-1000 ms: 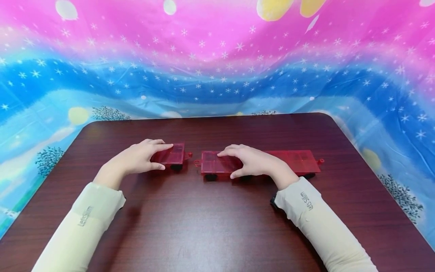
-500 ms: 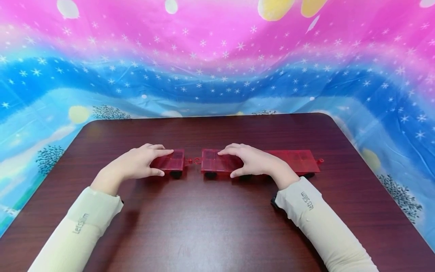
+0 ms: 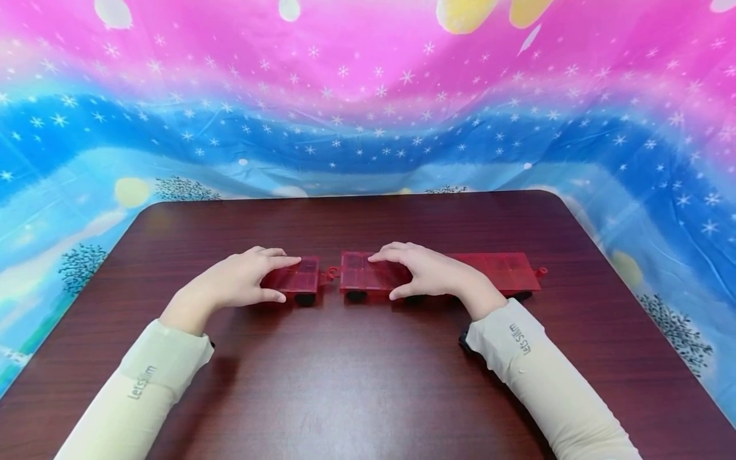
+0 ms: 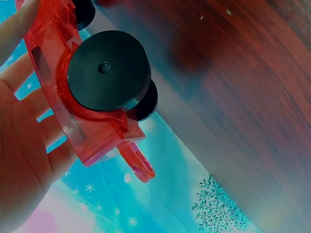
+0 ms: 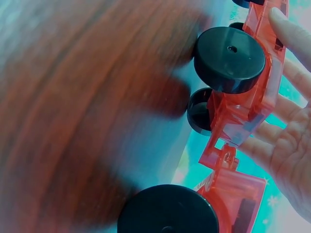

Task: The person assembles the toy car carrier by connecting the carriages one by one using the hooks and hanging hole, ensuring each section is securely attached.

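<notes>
My left hand [image 3: 230, 281] grips a see-through red toy wagon [image 3: 307, 271] with black wheels, thumb on the near side and fingers across the far side. A small loop [image 4: 141, 165] sticks out of its rear end in the left wrist view. Its front hitch overlaps the ring [image 3: 331, 273] of the middle wagon [image 3: 356, 271]. That middle wagon is held by my right hand [image 3: 434, 271] the same way, thumb near and fingers beyond. A third red wagon [image 3: 508, 271] stands to the right, hooked to the middle one at a coupling [image 5: 226, 158] in the right wrist view.
All wagons are in a row across the dark wood table [image 3: 356, 370]. A red peg [image 3: 542, 272] projects from the right wagon's end. Behind the table hangs a pink and blue snowflake cloth [image 3: 356, 115].
My left hand has brought its wagon down toward me, then slightly right, so its hitch now meets the middle wagon's ring. My right hand and the other wagons have stayed nearly still.
</notes>
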A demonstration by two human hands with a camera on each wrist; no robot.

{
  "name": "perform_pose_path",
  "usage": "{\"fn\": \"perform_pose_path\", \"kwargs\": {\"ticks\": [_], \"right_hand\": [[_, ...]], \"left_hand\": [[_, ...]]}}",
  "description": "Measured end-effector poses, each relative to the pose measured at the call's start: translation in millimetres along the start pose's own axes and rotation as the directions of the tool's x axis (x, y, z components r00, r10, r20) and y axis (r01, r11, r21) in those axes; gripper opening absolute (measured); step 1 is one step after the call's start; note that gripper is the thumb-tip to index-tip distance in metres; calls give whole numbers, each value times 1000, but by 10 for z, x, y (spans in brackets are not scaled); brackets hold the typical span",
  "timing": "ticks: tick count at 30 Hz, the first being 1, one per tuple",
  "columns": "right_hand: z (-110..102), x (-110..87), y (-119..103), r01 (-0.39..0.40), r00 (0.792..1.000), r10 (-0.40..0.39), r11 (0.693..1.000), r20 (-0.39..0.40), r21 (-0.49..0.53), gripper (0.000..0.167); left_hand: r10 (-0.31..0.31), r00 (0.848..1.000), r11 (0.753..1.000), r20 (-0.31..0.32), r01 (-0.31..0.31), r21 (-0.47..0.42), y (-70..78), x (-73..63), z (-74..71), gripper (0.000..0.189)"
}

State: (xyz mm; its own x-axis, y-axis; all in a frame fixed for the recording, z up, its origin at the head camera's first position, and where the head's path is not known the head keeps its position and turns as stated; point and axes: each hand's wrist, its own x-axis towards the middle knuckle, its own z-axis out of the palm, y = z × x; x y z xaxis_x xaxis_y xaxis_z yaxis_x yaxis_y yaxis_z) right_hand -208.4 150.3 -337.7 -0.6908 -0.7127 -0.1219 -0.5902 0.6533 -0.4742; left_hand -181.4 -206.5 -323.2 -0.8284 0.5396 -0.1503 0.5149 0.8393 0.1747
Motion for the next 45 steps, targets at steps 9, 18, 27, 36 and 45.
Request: {"fn": "perform_pose_path", "kwargs": {"ticks": [9,18,27,36,45], "right_hand": [[14,12,19,12,1000,-12,1000,2,-24,70],[21,23,16,21,1000,-21,999,13,-37,69],[29,11,20,42,999,-41,998,25,-39,69],[36,19,6,24,999,-22,998,26,-61,69],[-36,-133,53,33,999,-35,997,-24,-67,66]], "left_hand": [[0,1000,1000,-10,0,-7,32,23,38,73],[-4,1000,1000,-10,4,-25,31,16,64,74],[-1,1000,999,-9,1,-46,4,-33,92,74],[-19,1000,998,-17,18,-54,16,-60,119,76],[-23,999,999,-43,21,-43,-6,-105,131,76]]}}
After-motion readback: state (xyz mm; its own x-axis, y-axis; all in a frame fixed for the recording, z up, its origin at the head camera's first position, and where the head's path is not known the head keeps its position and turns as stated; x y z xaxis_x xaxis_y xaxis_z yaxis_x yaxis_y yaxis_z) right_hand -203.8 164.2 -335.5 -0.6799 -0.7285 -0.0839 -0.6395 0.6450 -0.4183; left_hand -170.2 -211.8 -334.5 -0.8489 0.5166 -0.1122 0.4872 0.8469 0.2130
